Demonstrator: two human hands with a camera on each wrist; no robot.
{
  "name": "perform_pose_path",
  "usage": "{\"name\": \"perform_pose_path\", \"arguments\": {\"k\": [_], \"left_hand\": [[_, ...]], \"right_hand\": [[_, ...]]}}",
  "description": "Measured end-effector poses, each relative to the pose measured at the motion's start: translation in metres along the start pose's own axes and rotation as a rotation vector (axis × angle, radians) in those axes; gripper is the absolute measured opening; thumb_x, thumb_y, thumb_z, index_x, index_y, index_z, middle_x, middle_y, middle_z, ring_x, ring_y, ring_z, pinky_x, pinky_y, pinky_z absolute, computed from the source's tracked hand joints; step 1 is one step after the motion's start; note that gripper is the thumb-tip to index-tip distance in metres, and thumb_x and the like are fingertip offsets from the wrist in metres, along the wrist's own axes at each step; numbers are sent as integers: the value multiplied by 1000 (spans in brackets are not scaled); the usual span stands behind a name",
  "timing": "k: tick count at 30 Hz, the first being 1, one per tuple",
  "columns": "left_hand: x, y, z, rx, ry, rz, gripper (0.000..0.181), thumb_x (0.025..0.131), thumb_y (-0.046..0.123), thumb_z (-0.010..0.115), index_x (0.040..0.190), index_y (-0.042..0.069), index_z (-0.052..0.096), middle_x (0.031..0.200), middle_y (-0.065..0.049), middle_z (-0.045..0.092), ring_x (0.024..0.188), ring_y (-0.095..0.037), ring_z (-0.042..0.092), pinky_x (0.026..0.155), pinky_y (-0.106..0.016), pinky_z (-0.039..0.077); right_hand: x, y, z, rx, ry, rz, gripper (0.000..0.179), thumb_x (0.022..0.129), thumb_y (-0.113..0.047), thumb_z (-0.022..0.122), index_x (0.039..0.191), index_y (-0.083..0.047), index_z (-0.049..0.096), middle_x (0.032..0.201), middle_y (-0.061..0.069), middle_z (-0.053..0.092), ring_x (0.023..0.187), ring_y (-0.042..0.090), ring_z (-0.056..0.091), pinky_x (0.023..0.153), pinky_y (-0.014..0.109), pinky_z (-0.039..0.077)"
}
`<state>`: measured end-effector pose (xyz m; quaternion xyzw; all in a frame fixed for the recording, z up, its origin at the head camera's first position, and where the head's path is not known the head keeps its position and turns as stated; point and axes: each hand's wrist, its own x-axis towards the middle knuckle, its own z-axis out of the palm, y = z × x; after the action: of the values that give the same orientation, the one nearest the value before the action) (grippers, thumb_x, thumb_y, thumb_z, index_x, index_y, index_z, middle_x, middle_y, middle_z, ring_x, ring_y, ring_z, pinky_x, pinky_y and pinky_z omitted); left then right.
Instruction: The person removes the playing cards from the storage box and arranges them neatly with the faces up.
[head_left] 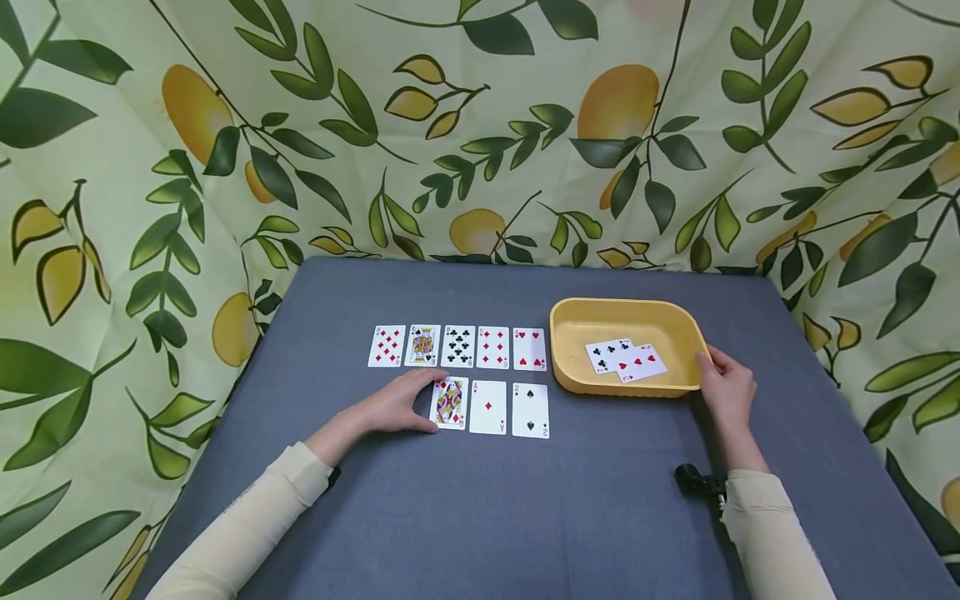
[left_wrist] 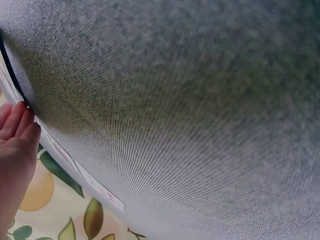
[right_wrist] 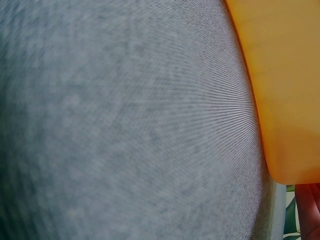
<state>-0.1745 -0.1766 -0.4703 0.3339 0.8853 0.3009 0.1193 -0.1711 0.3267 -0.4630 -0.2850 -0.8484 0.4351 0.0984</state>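
My left hand (head_left: 401, 400) lies at the left side of a queen of diamonds card (head_left: 450, 403), thumb at its lower corner and fingers at its top edge, holding it between them. Right of that card are an ace of diamonds (head_left: 488, 407) and a two of spades (head_left: 531, 410). My right hand (head_left: 727, 385) grips the right rim of a yellow tray (head_left: 600, 385). Inside the tray, a hearts card (head_left: 642, 363) partly covers a clubs card (head_left: 603, 356). The tray's orange-looking side (right_wrist: 287, 90) fills the right of the right wrist view.
Behind the front row lies a row of several face-up cards, from a diamonds card (head_left: 387, 346) at the left to a hearts card (head_left: 529, 349) beside the tray. Grey-blue cloth covers the table (head_left: 517, 517). A leaf-patterned curtain (head_left: 480, 108) hangs along its back and sides.
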Motion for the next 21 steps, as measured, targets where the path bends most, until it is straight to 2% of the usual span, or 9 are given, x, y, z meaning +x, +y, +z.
{"name": "perform_pose_path", "arguments": {"k": [8,16,21], "left_hand": [[0,-1,0,2,-20,5,84,73,22,85,141,-5,44,140,-19,48,132,-35,41,111,-47,32],[-1,0,-3,7,-37,-2,86,74,25,85,143,-4,42,143,-19,46,134,-35,39,111,-48,31],[-1,0,-3,19,-44,-1,89,74,26,85,145,-4,39,144,-20,44,134,-36,39,112,-48,30]], "right_hand": [[0,1,1,-11,-1,15,50,99,-40,47,141,-12,52,132,13,60,92,5,58,61,4,42],[1,1,1,-10,10,5,50,98,-39,47,140,-12,54,129,13,61,79,-7,51,58,4,41],[0,0,1,-10,10,4,49,98,-39,47,140,-12,54,130,13,61,78,-8,50,58,4,42]]}}
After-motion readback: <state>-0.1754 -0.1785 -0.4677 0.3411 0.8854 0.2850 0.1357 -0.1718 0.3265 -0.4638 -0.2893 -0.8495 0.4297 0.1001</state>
